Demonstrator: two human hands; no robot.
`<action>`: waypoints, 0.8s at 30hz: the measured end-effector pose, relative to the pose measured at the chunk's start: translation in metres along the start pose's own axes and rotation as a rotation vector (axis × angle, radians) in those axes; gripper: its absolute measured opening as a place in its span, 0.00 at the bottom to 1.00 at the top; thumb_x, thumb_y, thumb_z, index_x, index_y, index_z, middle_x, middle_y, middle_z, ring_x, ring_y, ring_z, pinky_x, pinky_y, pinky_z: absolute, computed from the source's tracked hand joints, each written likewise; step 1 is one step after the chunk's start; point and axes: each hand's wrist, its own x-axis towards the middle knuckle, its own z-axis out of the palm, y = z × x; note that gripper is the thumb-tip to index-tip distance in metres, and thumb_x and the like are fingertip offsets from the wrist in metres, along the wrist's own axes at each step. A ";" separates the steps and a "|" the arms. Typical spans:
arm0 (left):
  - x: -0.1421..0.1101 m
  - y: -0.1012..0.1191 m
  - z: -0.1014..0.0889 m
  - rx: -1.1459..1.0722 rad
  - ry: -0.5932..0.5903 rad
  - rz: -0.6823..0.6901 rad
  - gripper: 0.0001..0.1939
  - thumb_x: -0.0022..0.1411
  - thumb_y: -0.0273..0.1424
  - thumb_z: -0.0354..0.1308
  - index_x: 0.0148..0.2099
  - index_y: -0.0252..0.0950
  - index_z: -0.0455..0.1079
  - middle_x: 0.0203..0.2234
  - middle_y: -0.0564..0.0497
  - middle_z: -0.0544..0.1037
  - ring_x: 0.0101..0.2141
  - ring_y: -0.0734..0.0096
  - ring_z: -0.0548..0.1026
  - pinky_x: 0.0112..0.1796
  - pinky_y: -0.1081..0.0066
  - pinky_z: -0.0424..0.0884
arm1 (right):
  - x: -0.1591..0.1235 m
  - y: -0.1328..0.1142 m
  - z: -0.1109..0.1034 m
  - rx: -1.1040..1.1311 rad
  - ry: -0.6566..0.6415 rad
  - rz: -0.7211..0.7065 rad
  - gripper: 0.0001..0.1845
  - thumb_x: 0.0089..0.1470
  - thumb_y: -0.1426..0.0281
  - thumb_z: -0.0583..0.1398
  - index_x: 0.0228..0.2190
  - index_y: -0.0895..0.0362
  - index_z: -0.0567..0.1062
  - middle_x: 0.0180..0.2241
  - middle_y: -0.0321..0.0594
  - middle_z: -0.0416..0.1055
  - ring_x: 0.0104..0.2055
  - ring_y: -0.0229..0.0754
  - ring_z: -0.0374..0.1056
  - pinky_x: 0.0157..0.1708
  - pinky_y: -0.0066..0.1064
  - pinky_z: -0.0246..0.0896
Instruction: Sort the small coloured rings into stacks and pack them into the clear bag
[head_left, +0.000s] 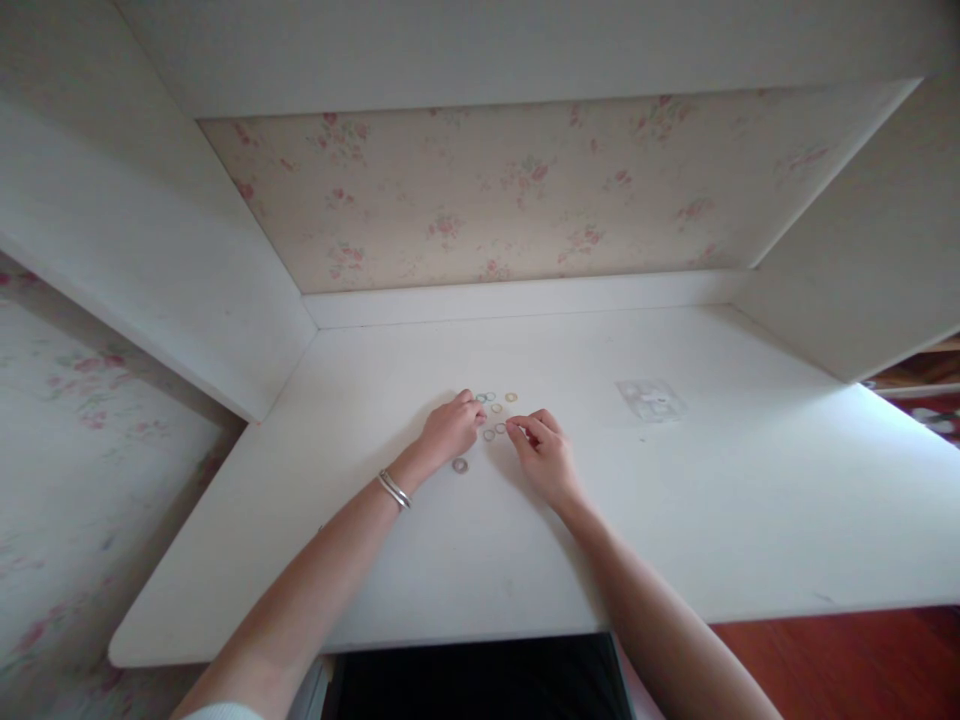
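Several small thin rings lie on the white desk [450, 560] between my hands. My left hand [452, 426] rests to their left, fingers curled and close to a greenish ring [481, 398]; whatever is under its fingertips is hidden. My right hand [549, 455] comes in from the right, thumb and index finger pinched at the edge of a silvery ring [501, 428]. Beside that lies another silvery ring [489, 435]. Farther back are a yellow ring [511, 397], a second yellowish ring [496, 408] and a pale ring [490, 397]. Below my left hand sits a thicker silvery ring [460, 466], perhaps a few nested.
A clear plastic bag or packet [651, 400] lies on the desk to the right. White side panels [217, 270] and a flowered back wall [480, 200] enclose the desk. A dark surface [480, 680] shows below the front edge.
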 end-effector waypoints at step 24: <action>-0.092 -0.022 0.005 -0.265 0.130 0.159 0.12 0.66 0.34 0.47 0.41 0.39 0.71 0.35 0.52 0.71 0.33 0.75 0.72 0.36 0.73 0.68 | 0.002 0.002 0.004 -0.055 -0.045 0.048 0.13 0.57 0.62 0.55 0.33 0.54 0.77 0.29 0.36 0.65 0.26 0.34 0.60 0.28 0.27 0.57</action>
